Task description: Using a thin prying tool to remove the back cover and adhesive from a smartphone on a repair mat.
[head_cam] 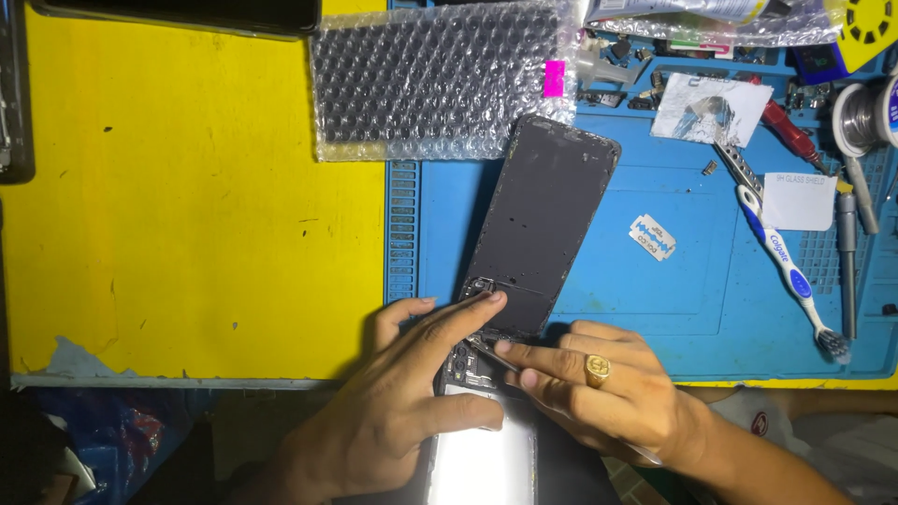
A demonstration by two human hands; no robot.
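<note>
left hand [393, 411] pins opened phone [486, 393] at blue mat [599, 299] edge, fingers spread flat. right hand [599, 383] pinches thin tool [486, 351] at flex joint of lifted screen [543, 224]; slip likely tears it.

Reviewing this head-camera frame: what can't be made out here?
- Tip of the thin metal tool: hidden between the right hand and left hand.
- Circuit area of the opened phone: mostly covered by both hands.
- Bright lower part of the phone: washed out by glare, cut off by the bottom edge.
- Small parts in the blue mat trays: too small.
</note>
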